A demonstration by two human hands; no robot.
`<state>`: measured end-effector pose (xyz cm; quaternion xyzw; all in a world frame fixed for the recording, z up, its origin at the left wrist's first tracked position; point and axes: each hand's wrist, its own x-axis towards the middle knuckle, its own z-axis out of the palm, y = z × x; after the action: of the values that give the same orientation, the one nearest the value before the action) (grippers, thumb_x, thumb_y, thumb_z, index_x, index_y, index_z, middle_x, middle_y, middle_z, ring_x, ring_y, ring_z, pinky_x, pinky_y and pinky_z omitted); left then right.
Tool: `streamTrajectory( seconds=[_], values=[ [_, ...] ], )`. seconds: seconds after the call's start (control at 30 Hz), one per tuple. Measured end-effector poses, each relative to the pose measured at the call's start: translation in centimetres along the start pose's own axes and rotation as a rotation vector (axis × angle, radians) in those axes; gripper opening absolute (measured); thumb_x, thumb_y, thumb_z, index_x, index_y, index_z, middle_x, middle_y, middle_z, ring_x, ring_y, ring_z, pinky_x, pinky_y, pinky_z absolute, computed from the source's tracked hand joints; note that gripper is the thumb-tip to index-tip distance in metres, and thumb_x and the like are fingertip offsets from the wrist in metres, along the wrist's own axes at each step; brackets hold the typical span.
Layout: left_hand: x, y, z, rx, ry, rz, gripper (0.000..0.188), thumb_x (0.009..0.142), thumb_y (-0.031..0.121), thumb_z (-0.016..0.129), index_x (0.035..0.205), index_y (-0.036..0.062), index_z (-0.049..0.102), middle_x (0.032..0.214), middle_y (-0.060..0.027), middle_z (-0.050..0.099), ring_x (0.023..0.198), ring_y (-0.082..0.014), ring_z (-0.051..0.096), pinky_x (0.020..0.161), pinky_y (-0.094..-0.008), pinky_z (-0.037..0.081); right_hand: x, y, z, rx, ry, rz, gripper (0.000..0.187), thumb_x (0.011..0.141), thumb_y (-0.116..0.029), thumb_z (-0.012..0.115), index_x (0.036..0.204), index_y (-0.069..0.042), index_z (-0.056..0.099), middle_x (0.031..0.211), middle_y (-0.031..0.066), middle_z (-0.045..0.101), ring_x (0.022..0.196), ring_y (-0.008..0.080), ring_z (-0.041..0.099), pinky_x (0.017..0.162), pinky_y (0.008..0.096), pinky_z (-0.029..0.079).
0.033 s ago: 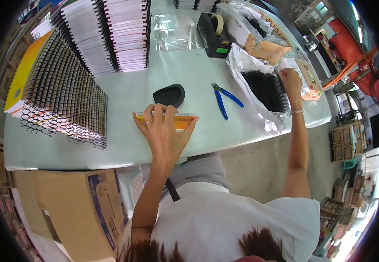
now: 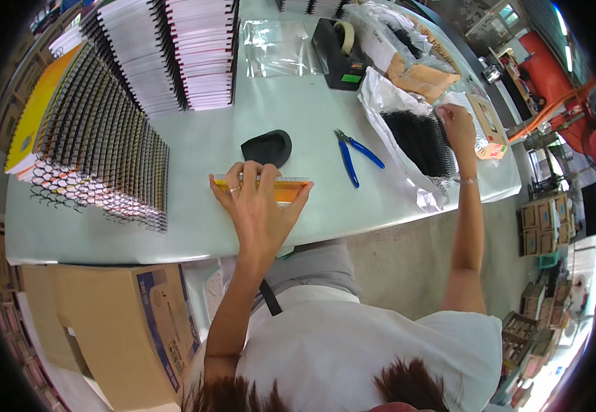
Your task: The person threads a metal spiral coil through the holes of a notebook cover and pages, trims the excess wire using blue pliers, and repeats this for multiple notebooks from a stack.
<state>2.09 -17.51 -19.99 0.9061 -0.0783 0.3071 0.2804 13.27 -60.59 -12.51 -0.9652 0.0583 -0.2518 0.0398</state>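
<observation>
My left hand (image 2: 256, 206) is closed over a thin yellow-orange notebook (image 2: 289, 192), which stands on edge at the table's near side. Fingers reach over its top edge and the thumb presses its right end. Just beyond lies a black rounded pad (image 2: 270, 149). At the right, my right hand (image 2: 457, 129) is bent, with fingers drawn together at the far right edge of a bundle of black spiral binding coils (image 2: 418, 141). White wrapping (image 2: 378, 117) lies open around the bundle. Whatever those fingertips pinch is too small to make out. Blue-handled cutting pliers (image 2: 350, 159) rest between my hands.
Stacked spiral-bound books (image 2: 106, 137) crowd the table's left side, with more stacks (image 2: 202, 55) behind. Clear plastic bags (image 2: 277, 48) and a black tape dispenser (image 2: 337, 58) lie at the back. A cardboard box (image 2: 119, 323) stands below the table's left front edge.
My right hand has turned slightly, its fingertips shifting left along the coils' edge. My left hand and the notebook stay in place.
</observation>
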Motion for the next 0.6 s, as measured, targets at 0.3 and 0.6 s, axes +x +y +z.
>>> streamTrajectory(
  seconds=[0.3, 0.6],
  values=[
    [0.0, -0.1, -0.3, -0.026, -0.016, -0.018, 0.044, 0.067, 0.037, 0.088, 0.092, 0.0107, 0.063, 0.100, -0.0055, 0.056, 0.111, -0.0317, 0.050, 0.098, -0.0594, 0.032, -10.6, -22.1, -4.3, 0.948, -0.685, -0.173, 0.021, 0.094, -0.012, 0.070, 0.112, -0.003, 0.073, 0.096, 0.0089, 0.070, 0.082, 0.0148, 0.061, 0.076, 0.0282, 0.050],
    [-0.2, 0.0, -0.1, -0.024, -0.001, -0.018, 0.042, 0.066, 0.036, 0.087, 0.092, 0.0121, 0.063, 0.097, -0.0032, 0.054, 0.107, -0.0308, 0.052, 0.095, -0.0576, 0.032, -11.9, -22.8, -2.7, 0.896, -0.707, -0.268, 0.016, 0.099, -0.008, 0.061, 0.110, 0.000, 0.070, 0.094, 0.0104, 0.067, 0.081, 0.0190, 0.058, 0.074, 0.0306, 0.047]
  ],
)
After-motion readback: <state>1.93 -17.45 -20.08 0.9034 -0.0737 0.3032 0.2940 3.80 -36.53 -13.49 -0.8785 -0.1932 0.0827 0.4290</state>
